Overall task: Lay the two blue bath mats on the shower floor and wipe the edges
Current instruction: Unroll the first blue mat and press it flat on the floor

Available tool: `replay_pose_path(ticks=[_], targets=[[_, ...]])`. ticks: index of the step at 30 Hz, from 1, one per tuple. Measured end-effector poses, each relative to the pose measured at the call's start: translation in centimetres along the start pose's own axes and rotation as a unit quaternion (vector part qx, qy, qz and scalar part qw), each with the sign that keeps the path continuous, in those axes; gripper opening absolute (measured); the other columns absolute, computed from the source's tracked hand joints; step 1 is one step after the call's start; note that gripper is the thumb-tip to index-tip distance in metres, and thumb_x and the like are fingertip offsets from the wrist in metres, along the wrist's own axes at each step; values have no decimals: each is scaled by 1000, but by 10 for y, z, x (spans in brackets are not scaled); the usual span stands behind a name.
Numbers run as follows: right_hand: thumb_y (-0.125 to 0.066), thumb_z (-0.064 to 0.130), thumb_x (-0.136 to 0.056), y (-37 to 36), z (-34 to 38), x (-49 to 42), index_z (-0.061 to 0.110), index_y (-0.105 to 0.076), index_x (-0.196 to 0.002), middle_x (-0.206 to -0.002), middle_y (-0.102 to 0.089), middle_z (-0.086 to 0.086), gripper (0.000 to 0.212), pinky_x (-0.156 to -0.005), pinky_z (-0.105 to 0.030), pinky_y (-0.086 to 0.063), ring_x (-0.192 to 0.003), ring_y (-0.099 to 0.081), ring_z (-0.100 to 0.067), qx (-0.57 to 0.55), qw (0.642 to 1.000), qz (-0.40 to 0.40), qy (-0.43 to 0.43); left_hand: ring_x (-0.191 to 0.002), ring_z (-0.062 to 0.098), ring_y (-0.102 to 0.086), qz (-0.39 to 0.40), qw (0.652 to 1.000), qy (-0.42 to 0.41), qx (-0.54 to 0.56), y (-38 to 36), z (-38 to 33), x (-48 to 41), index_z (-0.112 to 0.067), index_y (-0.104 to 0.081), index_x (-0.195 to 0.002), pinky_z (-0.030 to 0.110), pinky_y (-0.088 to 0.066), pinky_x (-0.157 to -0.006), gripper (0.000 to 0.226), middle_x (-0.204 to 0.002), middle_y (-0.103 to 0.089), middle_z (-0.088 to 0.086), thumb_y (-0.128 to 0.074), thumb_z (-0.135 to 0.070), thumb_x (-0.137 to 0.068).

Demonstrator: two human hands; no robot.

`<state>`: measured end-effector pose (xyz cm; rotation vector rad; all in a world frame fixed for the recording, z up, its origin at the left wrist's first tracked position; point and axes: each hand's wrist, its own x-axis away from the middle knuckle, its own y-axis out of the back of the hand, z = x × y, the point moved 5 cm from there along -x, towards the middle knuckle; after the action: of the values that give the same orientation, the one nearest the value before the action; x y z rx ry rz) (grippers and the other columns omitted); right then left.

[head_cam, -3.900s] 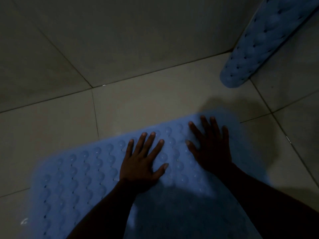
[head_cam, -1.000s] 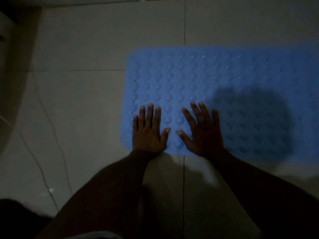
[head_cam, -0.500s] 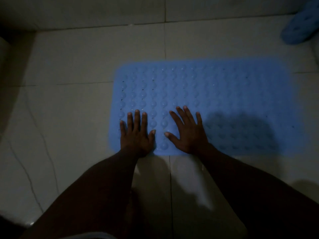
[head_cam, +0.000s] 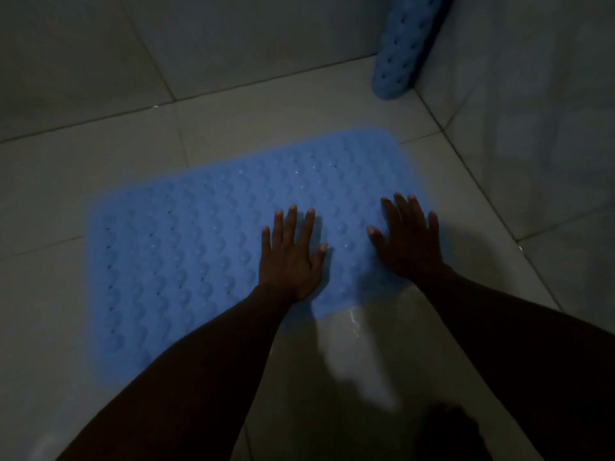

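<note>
A blue bath mat [head_cam: 199, 247] with rows of bumps and small holes lies flat on the pale tiled shower floor [head_cam: 100, 154]. My left hand [head_cam: 289, 257] presses flat on it right of its middle, fingers straight and spread. My right hand [head_cam: 407, 241] lies flat on the mat's right end, fingers straight, near the right edge. A second blue mat [head_cam: 399, 51] leans upright in the back right corner, its lower end on the floor, its top cut off by the frame.
Tiled walls close the space at the back [head_cam: 233, 38] and on the right [head_cam: 532, 111]. The light is dim. My forearms cast shadows over the near floor. Something dark [head_cam: 449, 430] shows at the bottom right, too dim to identify.
Both hands have moved from the mat's left end to its right end, still flat on it. The view has swung right, and more of the leaning mat shows.
</note>
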<state>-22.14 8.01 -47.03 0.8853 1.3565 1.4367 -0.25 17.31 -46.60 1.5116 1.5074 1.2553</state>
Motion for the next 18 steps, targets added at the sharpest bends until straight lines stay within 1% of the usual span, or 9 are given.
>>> replay_pose_path(ticks=[4, 6, 8, 10, 12, 13, 16, 18], targets=[[-31, 62, -97, -15, -19, -12, 23, -33, -154, -163, -29, -7, 69, -119, -60, -18, -152, -20, -29, -14, 1000, 8, 9, -155, 28, 14, 3, 1000, -7, 11, -20, -35, -34, -28, 1, -162, 51, 6, -124, 74, -170, 9, 5, -8, -62, -97], [-29, 60, -99, -25, -24, -16, 23, -27, -157, -165, -23, -7, 68, -120, -59, -15, -154, -14, -28, -21, 1000, 10, 3, -154, 27, 19, 19, 1000, 6, 16, -31, -43, -47, -27, 3, -162, 50, 11, -124, 71, -169, 13, 6, -11, -59, -100], [-31, 58, -100, -33, -24, -21, 23, -24, -158, -166, -20, -8, 68, -121, -59, -15, -154, -13, -29, -30, 999, 11, -1, -152, 26, 25, 27, 999, 21, 2, -41, -46, -57, -26, 8, -161, 51, 13, -123, 70, -168, 19, 6, -12, -59, -102], [-33, 57, -99, -37, -22, -23, 22, -22, -158, -166, -18, -9, 69, -121, -58, -14, -154, -12, -29, -27, 999, 20, -1, -153, 26, 24, 7, 999, 26, -32, -47, -46, -60, -26, 9, -161, 53, 10, -123, 70, -168, 21, 6, -14, -58, -103], [-32, 59, -98, -36, -21, -22, 21, -21, -158, -166, -17, -10, 72, -121, -57, -14, -154, -11, -30, -7, 1000, 16, 3, -154, 27, 20, -17, 998, 20, -49, -48, -46, -58, -24, 6, -161, 54, 7, -124, 71, -169, 17, 8, -18, -56, -103], [-32, 59, -98, -35, -21, -22, 20, -18, -159, -167, -15, -11, 74, -121, -57, -14, -154, -10, -31, 6, 1000, 17, 7, -154, 27, 18, -16, 998, 15, -52, -49, -46, -59, -23, 6, -162, 54, 6, -124, 72, -169, 16, 9, -20, -55, -103], [-33, 54, -98, -34, -22, -22, 20, -11, -160, -168, -6, -10, 75, -121, -58, -12, -155, -4, -29, 11, 999, 40, 15, -154, 29, 20, 20, 997, 16, -68, -47, -45, -61, -22, 9, -161, 57, 4, -123, 77, -168, 19, 10, -21, -57, -99], [-37, 51, -95, -35, -24, -24, 20, -10, -160, -168, -5, -9, 77, -121, -58, -10, -155, -3, -29, 2, 998, 58, 9, -153, 30, 24, 52, 995, 14, -83, -48, -44, -63, -21, 13, -160, 58, 5, -123, 82, -166, 24, 11, -22, -62, -97]])
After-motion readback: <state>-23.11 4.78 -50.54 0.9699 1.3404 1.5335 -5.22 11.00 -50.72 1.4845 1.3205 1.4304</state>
